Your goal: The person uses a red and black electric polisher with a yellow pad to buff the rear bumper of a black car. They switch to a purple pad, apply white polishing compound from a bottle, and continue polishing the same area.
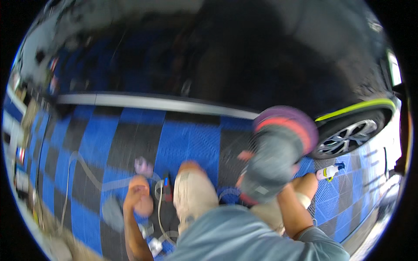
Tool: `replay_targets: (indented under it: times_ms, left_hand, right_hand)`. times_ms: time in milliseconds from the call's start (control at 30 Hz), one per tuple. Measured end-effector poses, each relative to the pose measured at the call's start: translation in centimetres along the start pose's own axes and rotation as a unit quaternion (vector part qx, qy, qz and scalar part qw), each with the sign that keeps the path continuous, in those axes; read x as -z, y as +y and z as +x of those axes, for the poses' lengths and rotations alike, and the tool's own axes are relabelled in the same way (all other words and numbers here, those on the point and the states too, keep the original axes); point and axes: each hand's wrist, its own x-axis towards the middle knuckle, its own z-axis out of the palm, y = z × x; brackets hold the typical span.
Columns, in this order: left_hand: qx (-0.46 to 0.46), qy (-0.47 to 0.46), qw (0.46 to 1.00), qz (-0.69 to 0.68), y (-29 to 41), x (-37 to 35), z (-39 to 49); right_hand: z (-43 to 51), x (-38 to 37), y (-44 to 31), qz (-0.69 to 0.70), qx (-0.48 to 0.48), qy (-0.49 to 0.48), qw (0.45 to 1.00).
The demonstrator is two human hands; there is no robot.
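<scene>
My right hand (295,169) grips a grey and black car polisher (274,160), mostly hidden behind its body. The tool has a red-orange ring and a round purple pad (287,120) at its far end. That pad overlaps the lower edge of a black car door (212,65) in the picture; contact is unclear. Low at the left, my left hand (132,197) has its fingers across a rounded orange-tan pad (143,207), which is blurred. Beyond the pad a small pinkish-purple item (143,166) lies on the floor.
The car's silver sill trim (156,101) runs toward a wheel (346,138) under a yellow-green arch edge. A white spray bottle (327,172) lies near my right knee. A pale cord (86,169) crosses the blue and black tiles (187,143). A grey cloth (113,212) lies left.
</scene>
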Motion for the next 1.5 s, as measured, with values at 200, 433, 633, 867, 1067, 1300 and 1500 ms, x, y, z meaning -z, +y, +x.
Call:
replay_targets:
  times_ms: [200,433,633,867,1067,1300,1500]
  left_hand:
    - [-0.802,-0.047,0.595,-0.006,29.6,-14.0,-13.1]
    - [-0.825,-0.098,0.512,-0.218,42.8,-13.9,-20.9]
    - [-0.816,0.071,0.501,-0.278,53.1,-6.4,-26.2]
    - [-0.83,0.023,0.482,-0.28,67.3,-2.0,-31.7]
    - [-0.797,0.069,0.519,-0.3,73.4,-7.6,-32.0]
    - [-0.869,0.133,0.434,-0.198,74.6,-14.7,-37.8]
    - [-0.913,0.03,0.368,-0.172,81.3,-28.2,-39.8]
  right_hand:
    - [3.9,-6.6,5.1,-0.529,0.342,0.048,0.776]
    - [6.0,-19.5,6.2,-0.57,0.328,0.011,0.753]
    - [4.0,-25.5,5.1,-0.8,0.379,0.01,0.465]
    - [3.9,-32.2,3.4,-0.795,0.542,0.077,0.26]
    - [0.5,-36.9,-0.7,-0.754,0.586,0.082,0.285]
    - [-5.7,-33.0,0.6,-0.691,0.685,0.046,0.226]
    - [-11.6,-33.1,0.8,-0.578,0.72,0.155,0.351]
